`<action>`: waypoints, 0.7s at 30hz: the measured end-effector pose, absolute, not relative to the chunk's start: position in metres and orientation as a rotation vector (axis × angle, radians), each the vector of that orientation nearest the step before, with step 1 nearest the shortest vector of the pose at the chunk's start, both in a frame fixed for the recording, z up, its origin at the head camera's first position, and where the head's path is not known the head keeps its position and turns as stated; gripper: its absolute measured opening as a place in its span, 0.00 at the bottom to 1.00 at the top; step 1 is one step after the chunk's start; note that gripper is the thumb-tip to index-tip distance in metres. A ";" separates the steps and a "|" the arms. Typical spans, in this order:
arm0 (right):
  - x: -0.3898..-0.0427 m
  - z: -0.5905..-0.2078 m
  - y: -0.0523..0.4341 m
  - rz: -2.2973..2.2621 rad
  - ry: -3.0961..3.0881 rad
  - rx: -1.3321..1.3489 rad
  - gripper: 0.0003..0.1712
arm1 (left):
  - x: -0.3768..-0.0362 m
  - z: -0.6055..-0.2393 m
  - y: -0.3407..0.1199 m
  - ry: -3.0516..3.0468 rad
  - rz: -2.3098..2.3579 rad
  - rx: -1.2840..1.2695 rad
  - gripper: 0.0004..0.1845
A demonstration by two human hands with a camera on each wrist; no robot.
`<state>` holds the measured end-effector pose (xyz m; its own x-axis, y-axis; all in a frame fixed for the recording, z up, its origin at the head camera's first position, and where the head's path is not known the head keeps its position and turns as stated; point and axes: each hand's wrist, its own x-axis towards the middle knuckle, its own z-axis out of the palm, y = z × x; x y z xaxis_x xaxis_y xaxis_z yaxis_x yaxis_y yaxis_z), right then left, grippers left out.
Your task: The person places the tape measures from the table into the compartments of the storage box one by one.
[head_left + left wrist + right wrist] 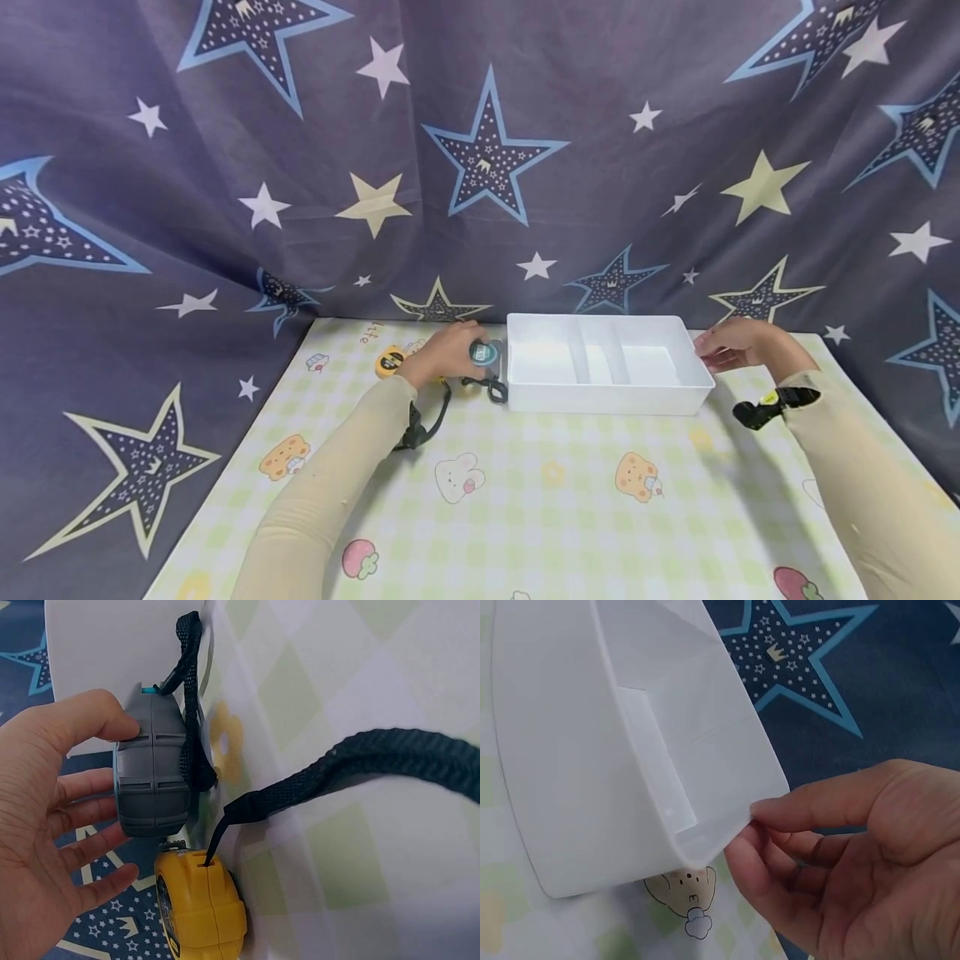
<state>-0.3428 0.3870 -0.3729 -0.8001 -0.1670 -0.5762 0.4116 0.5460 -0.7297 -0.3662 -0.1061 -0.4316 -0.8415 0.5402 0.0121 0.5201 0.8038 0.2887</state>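
My left hand (450, 350) holds a grey tape measure with a teal face (484, 353) just left of the white box (600, 398). In the left wrist view its thumb presses the grey casing (154, 772), and the other fingers spread along the teal side. A black strap (495, 390) hangs from it against the box's left end. Beside that hand stands a yellow tape measure (202, 907), its own black cord (360, 761) trailing over the cloth. My right hand (738, 342) pinches the rim at the box's right end between thumb and fingers.
Two dividers split the box into three compartments with bare bottoms. A checked cloth with cartoon prints (555, 517) covers the table. Close behind the box hangs a dark star-patterned curtain (465, 250). Both wrists wear black straps.
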 end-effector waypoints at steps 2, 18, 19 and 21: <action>-0.347 -0.373 0.388 -1.250 2.149 0.232 0.03 | -0.367 -0.431 -0.106 2.916 0.435 0.862 0.30; -0.350 -0.377 0.388 -1.302 2.047 0.341 0.11 | -0.376 -0.434 -0.108 2.857 0.479 0.863 0.38; -0.349 -0.377 0.387 -1.304 2.049 0.346 0.10 | -0.376 -0.435 -0.107 2.857 0.469 0.876 0.38; -0.348 -0.378 0.387 -1.312 2.054 0.356 0.10 | -0.376 -0.437 -0.107 2.864 0.433 0.901 0.38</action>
